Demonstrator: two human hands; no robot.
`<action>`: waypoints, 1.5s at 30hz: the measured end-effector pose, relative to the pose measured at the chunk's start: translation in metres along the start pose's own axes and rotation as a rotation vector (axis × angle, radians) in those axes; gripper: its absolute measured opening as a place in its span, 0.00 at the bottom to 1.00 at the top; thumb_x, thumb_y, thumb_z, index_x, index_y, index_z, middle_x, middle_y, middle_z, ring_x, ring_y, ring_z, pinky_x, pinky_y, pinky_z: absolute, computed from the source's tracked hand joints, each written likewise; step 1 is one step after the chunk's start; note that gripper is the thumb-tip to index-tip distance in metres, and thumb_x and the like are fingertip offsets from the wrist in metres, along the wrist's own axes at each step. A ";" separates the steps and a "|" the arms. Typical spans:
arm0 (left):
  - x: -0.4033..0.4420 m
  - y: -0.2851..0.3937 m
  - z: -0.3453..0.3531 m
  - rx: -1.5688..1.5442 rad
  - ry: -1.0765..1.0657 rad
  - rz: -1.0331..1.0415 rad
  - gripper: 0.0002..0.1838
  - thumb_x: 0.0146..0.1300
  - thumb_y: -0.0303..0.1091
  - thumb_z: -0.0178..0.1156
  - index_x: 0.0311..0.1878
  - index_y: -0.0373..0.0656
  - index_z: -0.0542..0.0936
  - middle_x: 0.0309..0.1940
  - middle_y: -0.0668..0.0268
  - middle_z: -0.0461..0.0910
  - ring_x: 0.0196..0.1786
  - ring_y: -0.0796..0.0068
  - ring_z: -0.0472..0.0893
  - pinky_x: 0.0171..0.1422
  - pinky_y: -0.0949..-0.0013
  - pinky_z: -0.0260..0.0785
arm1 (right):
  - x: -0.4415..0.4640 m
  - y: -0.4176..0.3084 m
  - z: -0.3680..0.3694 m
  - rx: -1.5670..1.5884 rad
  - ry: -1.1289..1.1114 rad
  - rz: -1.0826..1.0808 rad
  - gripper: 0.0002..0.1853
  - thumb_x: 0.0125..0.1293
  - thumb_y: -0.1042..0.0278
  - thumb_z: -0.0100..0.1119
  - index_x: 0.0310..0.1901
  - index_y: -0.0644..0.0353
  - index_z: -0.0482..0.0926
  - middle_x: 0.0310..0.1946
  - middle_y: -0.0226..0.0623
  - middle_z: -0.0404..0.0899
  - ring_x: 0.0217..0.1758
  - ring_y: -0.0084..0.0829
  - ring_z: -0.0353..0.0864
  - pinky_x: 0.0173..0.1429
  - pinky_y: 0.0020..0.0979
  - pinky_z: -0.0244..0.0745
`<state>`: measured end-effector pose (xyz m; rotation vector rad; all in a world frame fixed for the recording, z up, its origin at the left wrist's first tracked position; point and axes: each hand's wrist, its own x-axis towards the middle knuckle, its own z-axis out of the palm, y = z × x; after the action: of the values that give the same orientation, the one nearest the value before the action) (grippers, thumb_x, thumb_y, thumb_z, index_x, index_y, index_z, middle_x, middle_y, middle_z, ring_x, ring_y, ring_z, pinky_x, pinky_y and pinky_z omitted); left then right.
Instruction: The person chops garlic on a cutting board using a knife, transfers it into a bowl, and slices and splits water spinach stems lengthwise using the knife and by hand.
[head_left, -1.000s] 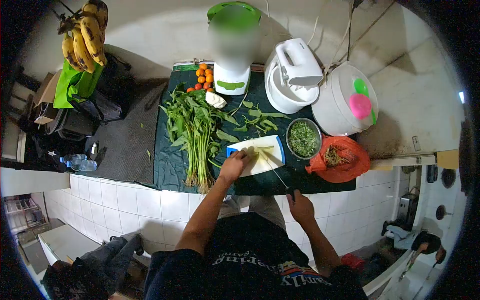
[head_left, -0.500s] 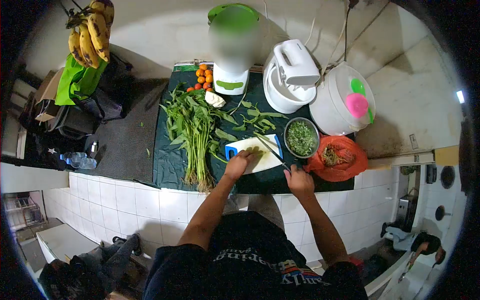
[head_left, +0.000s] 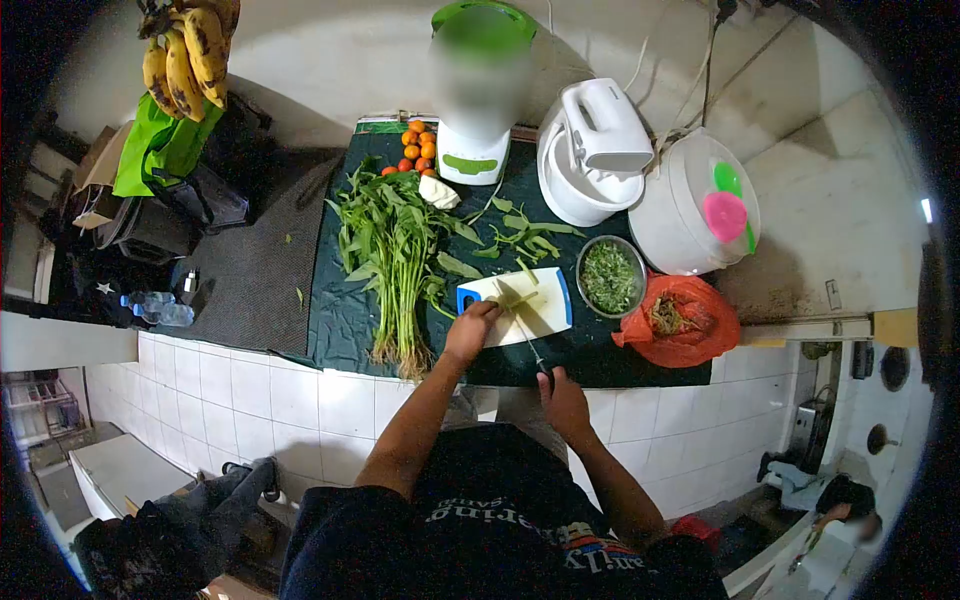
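Observation:
My right hand is wrapped round the dark handle of a kitchen knife, whose blade points up and left across the white cutting board with blue ends. At the board's left side, my left hand has its fingers drawn together on pale green vegetable pieces; its fingertips are partly hidden. Left of the board lies a big bunch of leafy greens with roots on. Loose leaves rest just behind the board. On its right stands a metal bowl of chopped greens.
An orange-red bag holds trimmings at right. Behind are a blender, a stand mixer, a white container, small orange fruits and a white lump. Bananas hang upper left. Other people are at both lower sides.
My right hand and the knife have moved left and toward me, and the blade now points more steeply across the board. Pale pieces lie more spread on the board. The view has shifted slightly.

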<state>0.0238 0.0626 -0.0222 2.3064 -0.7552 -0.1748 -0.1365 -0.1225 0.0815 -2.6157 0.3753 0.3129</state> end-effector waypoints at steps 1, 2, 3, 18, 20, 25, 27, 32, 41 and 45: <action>0.000 -0.002 0.001 0.001 -0.021 0.007 0.23 0.61 0.27 0.53 0.60 0.49 0.79 0.58 0.57 0.79 0.59 0.53 0.78 0.63 0.58 0.74 | 0.000 0.000 0.004 -0.019 0.010 -0.004 0.24 0.77 0.46 0.43 0.44 0.65 0.72 0.28 0.59 0.80 0.34 0.60 0.82 0.40 0.56 0.76; 0.000 -0.003 0.002 0.002 -0.024 0.009 0.23 0.61 0.27 0.53 0.60 0.49 0.79 0.58 0.57 0.79 0.59 0.53 0.78 0.63 0.58 0.74 | -0.001 0.000 0.008 -0.037 0.019 -0.007 0.24 0.77 0.46 0.43 0.45 0.65 0.73 0.29 0.58 0.81 0.34 0.59 0.82 0.40 0.56 0.76; 0.001 -0.003 0.002 0.013 -0.030 0.014 0.22 0.61 0.27 0.53 0.60 0.49 0.80 0.58 0.58 0.79 0.59 0.53 0.78 0.63 0.59 0.74 | 0.000 -0.001 0.007 -0.035 0.021 -0.005 0.24 0.77 0.46 0.43 0.45 0.65 0.73 0.29 0.58 0.81 0.34 0.59 0.82 0.40 0.56 0.76; 0.009 0.014 -0.010 0.110 0.154 -0.017 0.12 0.55 0.29 0.58 0.43 0.48 0.84 0.42 0.64 0.78 0.49 0.59 0.77 0.52 0.59 0.74 | 0.049 0.001 0.047 -0.095 0.056 -0.011 0.18 0.75 0.52 0.50 0.42 0.63 0.70 0.26 0.54 0.81 0.33 0.59 0.83 0.38 0.56 0.77; 0.004 0.014 -0.011 0.139 0.148 -0.010 0.12 0.55 0.29 0.59 0.43 0.48 0.84 0.41 0.63 0.77 0.49 0.58 0.77 0.53 0.59 0.73 | 0.067 -0.007 0.040 -0.054 0.030 -0.033 0.17 0.74 0.54 0.52 0.42 0.63 0.70 0.26 0.55 0.81 0.33 0.59 0.83 0.38 0.56 0.77; -0.013 0.013 -0.018 0.183 0.131 0.014 0.16 0.54 0.28 0.61 0.48 0.47 0.83 0.48 0.60 0.76 0.50 0.56 0.76 0.59 0.57 0.70 | 0.061 -0.019 0.010 -0.043 0.031 -0.054 0.16 0.73 0.55 0.54 0.43 0.64 0.70 0.25 0.56 0.80 0.32 0.60 0.82 0.35 0.56 0.75; -0.014 0.007 -0.016 0.148 0.109 0.053 0.17 0.56 0.28 0.60 0.51 0.47 0.81 0.50 0.59 0.76 0.51 0.55 0.76 0.59 0.56 0.70 | 0.048 -0.018 0.006 -0.033 0.043 -0.065 0.16 0.73 0.56 0.55 0.43 0.64 0.70 0.25 0.56 0.80 0.31 0.59 0.82 0.34 0.55 0.75; -0.004 0.027 -0.012 -0.226 -0.056 -0.221 0.17 0.63 0.30 0.59 0.55 0.41 0.76 0.61 0.55 0.73 0.57 0.47 0.77 0.59 0.54 0.73 | 0.013 0.001 0.009 0.033 0.159 -0.181 0.18 0.74 0.53 0.51 0.42 0.63 0.70 0.21 0.60 0.77 0.26 0.61 0.80 0.28 0.58 0.73; -0.028 0.010 -0.010 0.201 0.162 0.074 0.18 0.55 0.29 0.59 0.51 0.44 0.80 0.52 0.62 0.78 0.57 0.61 0.75 0.63 0.58 0.68 | 0.004 0.001 0.022 -0.038 0.072 -0.104 0.17 0.74 0.54 0.52 0.41 0.65 0.71 0.21 0.59 0.77 0.26 0.61 0.80 0.30 0.55 0.73; -0.026 0.007 -0.004 0.101 0.200 0.068 0.16 0.55 0.26 0.56 0.48 0.45 0.82 0.47 0.62 0.80 0.54 0.59 0.78 0.60 0.59 0.70 | 0.006 0.000 0.033 0.031 0.105 -0.190 0.17 0.74 0.54 0.52 0.40 0.64 0.71 0.23 0.61 0.78 0.27 0.61 0.80 0.30 0.56 0.74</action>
<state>0.0003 0.0757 -0.0167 2.3456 -0.7533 0.1257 -0.1359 -0.1080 0.0511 -2.6187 0.1628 0.1050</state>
